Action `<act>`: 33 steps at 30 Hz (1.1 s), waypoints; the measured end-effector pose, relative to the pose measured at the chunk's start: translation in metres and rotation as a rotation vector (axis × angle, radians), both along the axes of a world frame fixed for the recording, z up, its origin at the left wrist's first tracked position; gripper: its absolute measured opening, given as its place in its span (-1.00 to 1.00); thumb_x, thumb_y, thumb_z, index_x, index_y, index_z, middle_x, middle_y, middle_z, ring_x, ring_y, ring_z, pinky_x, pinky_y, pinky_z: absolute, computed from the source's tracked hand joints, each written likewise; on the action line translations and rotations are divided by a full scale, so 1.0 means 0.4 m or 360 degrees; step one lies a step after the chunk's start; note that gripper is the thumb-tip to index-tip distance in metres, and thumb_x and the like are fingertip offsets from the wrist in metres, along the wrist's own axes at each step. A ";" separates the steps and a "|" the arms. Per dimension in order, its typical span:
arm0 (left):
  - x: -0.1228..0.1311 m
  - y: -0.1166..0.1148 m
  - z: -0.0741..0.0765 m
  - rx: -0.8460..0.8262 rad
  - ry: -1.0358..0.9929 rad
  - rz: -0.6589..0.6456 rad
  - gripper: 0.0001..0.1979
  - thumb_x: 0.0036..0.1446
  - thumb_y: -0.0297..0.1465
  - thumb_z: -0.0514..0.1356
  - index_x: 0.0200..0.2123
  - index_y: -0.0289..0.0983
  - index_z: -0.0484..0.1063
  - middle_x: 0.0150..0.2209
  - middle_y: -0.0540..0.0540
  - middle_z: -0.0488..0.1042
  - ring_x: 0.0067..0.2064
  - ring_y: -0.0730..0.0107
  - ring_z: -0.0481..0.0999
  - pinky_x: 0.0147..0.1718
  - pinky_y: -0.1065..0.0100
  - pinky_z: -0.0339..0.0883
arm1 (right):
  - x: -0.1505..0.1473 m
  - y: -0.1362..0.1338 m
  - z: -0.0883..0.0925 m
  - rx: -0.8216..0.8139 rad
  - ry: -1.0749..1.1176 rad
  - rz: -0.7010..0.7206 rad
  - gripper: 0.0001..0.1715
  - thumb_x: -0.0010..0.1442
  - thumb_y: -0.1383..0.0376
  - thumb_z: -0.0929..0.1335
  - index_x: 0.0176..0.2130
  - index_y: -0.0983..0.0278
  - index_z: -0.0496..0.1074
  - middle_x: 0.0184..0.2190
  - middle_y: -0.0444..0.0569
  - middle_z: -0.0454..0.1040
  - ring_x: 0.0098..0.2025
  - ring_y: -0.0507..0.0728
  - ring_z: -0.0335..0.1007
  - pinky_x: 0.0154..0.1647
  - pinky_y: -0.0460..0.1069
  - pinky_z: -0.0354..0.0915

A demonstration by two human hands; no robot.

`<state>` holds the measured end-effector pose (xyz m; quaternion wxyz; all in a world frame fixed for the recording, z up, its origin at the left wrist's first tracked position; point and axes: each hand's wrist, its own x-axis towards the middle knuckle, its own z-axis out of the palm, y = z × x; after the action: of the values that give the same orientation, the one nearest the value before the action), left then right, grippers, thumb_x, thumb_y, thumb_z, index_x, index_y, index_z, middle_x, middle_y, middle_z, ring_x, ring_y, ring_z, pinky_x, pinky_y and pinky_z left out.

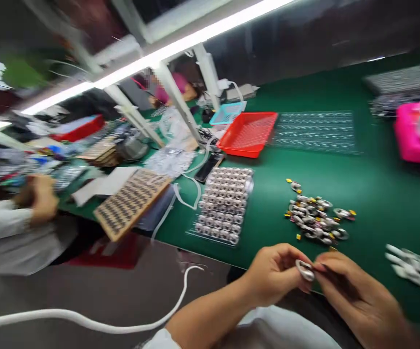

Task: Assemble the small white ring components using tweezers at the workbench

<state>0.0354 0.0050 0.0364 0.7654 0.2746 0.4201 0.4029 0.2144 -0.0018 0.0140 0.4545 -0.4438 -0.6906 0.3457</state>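
My left hand (273, 276) pinches a small silvery-white ring-shaped part (305, 271) between thumb and fingers, at the front edge of the green table. Close against its right side, the fingertips of my right hand (357, 291) are pressed together on something too small to make out. Behind both hands lies a loose pile of similar white parts with yellow bits (315, 218). A clear tray (222, 206) filled with rows of white pieces sits to the left of the pile. Several long white pieces (413, 266) lie to the right.
A red basket (248, 134), a transparent sheet (315, 131) and a dark phone (209, 167) lie farther back. A pink container (416, 133) is at right. A board of parts (132, 201) overhangs the left edge, near a person's arm (13, 213).
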 end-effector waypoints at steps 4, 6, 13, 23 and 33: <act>-0.018 0.012 0.029 0.0046 0.0096 -0.0085 -0.61 -0.11 -0.20 0.50 -0.35 -0.38 0.54 -0.48 -0.03 0.54 -0.48 0.53 0.50 -0.40 0.47 0.41 | -0.024 -0.005 0.060 -0.0335 0.0153 0.0118 -0.93 0.30 0.34 0.36 -0.26 0.20 0.46 -0.35 -0.08 0.47 -0.38 0.06 0.42 -0.41 -0.12 0.34; -0.021 0.019 0.029 0.0037 0.0107 -0.0121 -0.62 -0.11 -0.20 0.50 -0.36 -0.37 0.54 -0.48 -0.02 0.54 -0.48 0.50 0.52 -0.40 0.46 0.43 | -0.021 -0.011 0.049 -0.0498 0.0283 0.0090 -0.96 0.30 0.32 0.38 -0.26 0.21 0.46 -0.33 -0.08 0.46 -0.36 0.06 0.43 -0.37 -0.10 0.35; -0.011 0.022 0.022 -0.0041 0.0081 -0.0188 -0.63 -0.11 -0.22 0.50 -0.39 -0.37 0.50 -0.57 -0.01 0.51 -0.55 0.50 0.47 -0.49 0.45 0.40 | -0.023 -0.025 0.033 -0.0356 0.0286 0.0080 -0.96 0.31 0.35 0.36 -0.22 0.22 0.45 -0.34 -0.06 0.46 -0.41 0.05 0.36 -0.46 -0.08 0.28; -0.019 0.023 0.021 -0.0183 0.0079 -0.0265 -0.63 -0.06 -0.23 0.47 -0.33 -0.37 0.49 -0.51 -0.04 0.53 -0.53 0.44 0.52 -0.49 0.41 0.47 | -0.015 -0.009 0.070 -0.0205 0.0198 0.0204 -0.83 0.26 0.46 0.36 -0.18 0.22 0.47 -0.35 -0.07 0.47 -0.42 0.03 0.34 -0.49 -0.11 0.22; -0.022 0.035 0.027 -0.0386 0.0016 -0.0407 -0.71 -0.09 -0.32 0.45 -0.41 -0.33 0.42 -0.59 0.05 0.41 -0.57 0.53 0.39 -0.58 0.49 0.43 | -0.010 -0.008 0.072 -0.0343 0.0066 0.0263 -0.86 0.27 0.42 0.33 -0.19 0.23 0.47 -0.37 -0.08 0.44 -0.41 0.05 0.32 -0.42 -0.09 0.24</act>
<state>0.0265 0.0188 0.0472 0.8357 0.2336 0.4311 0.2473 0.2102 -0.0050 0.0430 0.3883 -0.4243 -0.6743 0.4632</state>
